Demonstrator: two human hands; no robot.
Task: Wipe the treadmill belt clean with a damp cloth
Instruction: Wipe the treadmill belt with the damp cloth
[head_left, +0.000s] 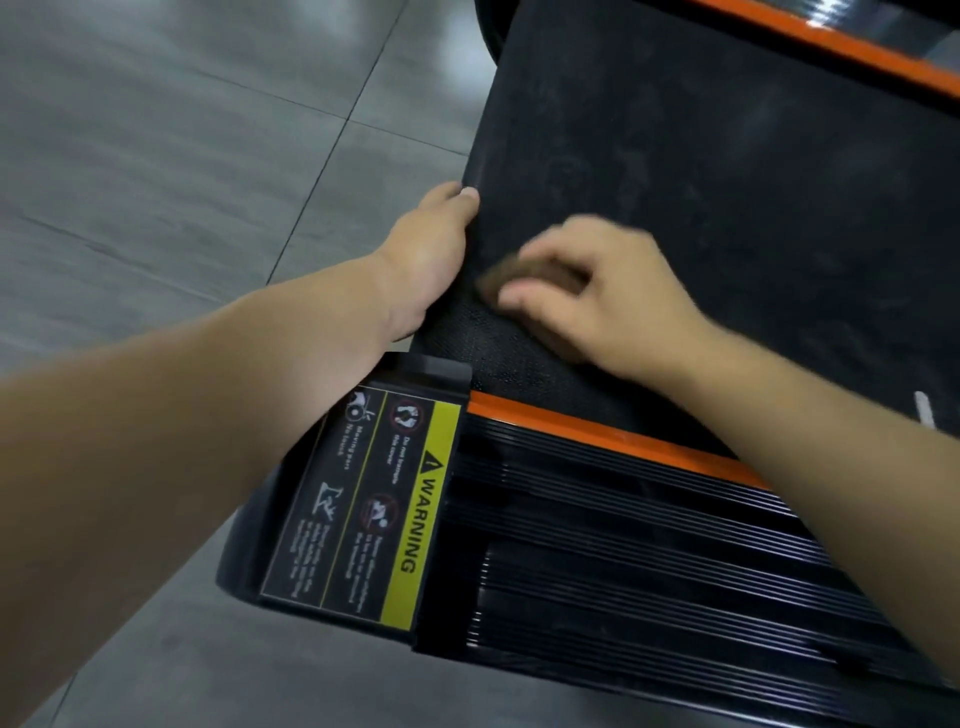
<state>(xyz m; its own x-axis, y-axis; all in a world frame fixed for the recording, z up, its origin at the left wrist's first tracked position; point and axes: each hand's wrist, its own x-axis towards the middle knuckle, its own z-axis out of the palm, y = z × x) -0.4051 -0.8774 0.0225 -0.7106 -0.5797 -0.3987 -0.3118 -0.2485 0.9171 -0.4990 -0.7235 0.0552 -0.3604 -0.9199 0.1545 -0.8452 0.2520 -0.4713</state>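
Observation:
The black treadmill belt (727, 182) fills the upper right and shows dusty smears. My left hand (431, 254) grips the belt's rear edge, thumb on top and fingers hidden under the edge. My right hand (597, 296) is on the belt near that edge, fingers curled around a small brownish cloth (511, 275). The cloth is blurred and mostly hidden by the fingers.
A ribbed black side rail (649, 571) with an orange strip (597, 434) runs along the near side of the belt. A yellow and black warning label (374, 514) covers the rear end cap. Grey floor tiles (182, 156) lie to the left. Another orange strip (857, 57) borders the far side.

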